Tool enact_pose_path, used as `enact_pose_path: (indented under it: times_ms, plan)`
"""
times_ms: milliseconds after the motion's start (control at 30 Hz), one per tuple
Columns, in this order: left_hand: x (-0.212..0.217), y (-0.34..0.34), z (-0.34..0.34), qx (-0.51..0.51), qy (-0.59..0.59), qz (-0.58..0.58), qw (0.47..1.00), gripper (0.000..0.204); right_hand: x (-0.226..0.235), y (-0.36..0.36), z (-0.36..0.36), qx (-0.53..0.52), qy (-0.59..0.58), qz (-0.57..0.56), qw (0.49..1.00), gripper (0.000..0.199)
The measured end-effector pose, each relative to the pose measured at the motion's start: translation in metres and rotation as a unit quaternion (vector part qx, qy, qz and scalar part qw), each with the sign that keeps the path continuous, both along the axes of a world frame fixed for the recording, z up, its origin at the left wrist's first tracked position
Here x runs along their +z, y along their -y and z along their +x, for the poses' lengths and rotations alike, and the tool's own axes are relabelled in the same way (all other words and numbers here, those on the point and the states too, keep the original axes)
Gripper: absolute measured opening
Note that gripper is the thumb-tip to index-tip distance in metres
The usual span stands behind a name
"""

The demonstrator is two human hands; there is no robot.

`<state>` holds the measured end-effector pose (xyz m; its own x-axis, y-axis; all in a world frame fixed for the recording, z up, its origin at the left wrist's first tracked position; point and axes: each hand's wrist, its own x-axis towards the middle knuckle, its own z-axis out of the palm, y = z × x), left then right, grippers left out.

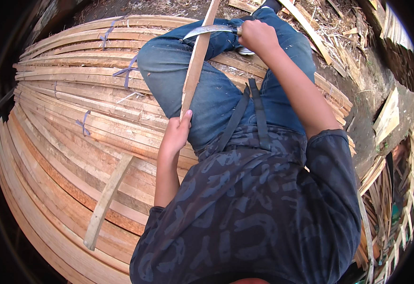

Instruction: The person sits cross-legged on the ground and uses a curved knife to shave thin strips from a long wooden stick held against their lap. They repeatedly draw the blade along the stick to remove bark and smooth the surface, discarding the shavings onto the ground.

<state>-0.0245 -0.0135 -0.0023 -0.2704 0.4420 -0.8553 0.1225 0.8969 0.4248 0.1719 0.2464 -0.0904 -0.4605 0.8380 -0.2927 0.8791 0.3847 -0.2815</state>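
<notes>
My left hand [175, 132] is closed round the near end of a long wooden slat [196, 66], its thumb lying on top. The slat slants up and away across my left thigh, and its far end runs out of the picture. In my right hand [258, 38] is the dark handle of a curved knife [209, 30]. The bright blade points left and lies across the slat's upper part; whether it cuts into the wood I cannot tell. My jeans [174, 66] are under the slat, with small chips on them.
Bundles of long slats [74, 80], tied with bluish strips [127, 71], lie under and left of me. A short loose wooden piece [107, 201] rests across them. Shavings [348, 47] and offcuts cover the ground at far right, with a pile of thin strips [382, 208] nearer.
</notes>
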Motion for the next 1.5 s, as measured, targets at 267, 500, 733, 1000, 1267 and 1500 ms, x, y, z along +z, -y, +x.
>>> enact_pose_path:
  times_ms: [267, 500, 733, 1000, 1267, 1500]
  plan:
    - [0.011, -0.011, -0.001, 0.059, 0.096, -0.060, 0.992, 0.050, -0.017, -0.006, -0.011, -0.020, 0.004, -0.002, 1.000, 0.022]
    - [0.009, -0.010, 0.001, 0.068, 0.091, -0.062, 0.992, 0.050, -0.021, -0.019, -0.011, -0.025, 0.026, 0.021, 0.999, 0.023]
    - [0.009, -0.010, 0.000, 0.081, 0.111, -0.070, 0.988, 0.051, -0.023, -0.026, -0.017, -0.016, 0.035, 0.007, 0.999, 0.025]
    - [0.009, -0.012, 0.001, 0.082, 0.108, -0.067, 0.988, 0.050, -0.029, -0.034, -0.018, -0.005, 0.022, 0.007, 1.000, 0.026]
    - [0.007, -0.005, 0.001, 0.047, 0.075, -0.043, 0.995, 0.049, -0.033, -0.069, 0.007, -0.063, 0.057, 0.052, 0.995, 0.026]
    - [0.005, -0.014, 0.001, 0.065, 0.093, -0.055, 0.992, 0.051, -0.028, -0.060, 0.012, -0.063, 0.022, 0.062, 0.996, 0.022]
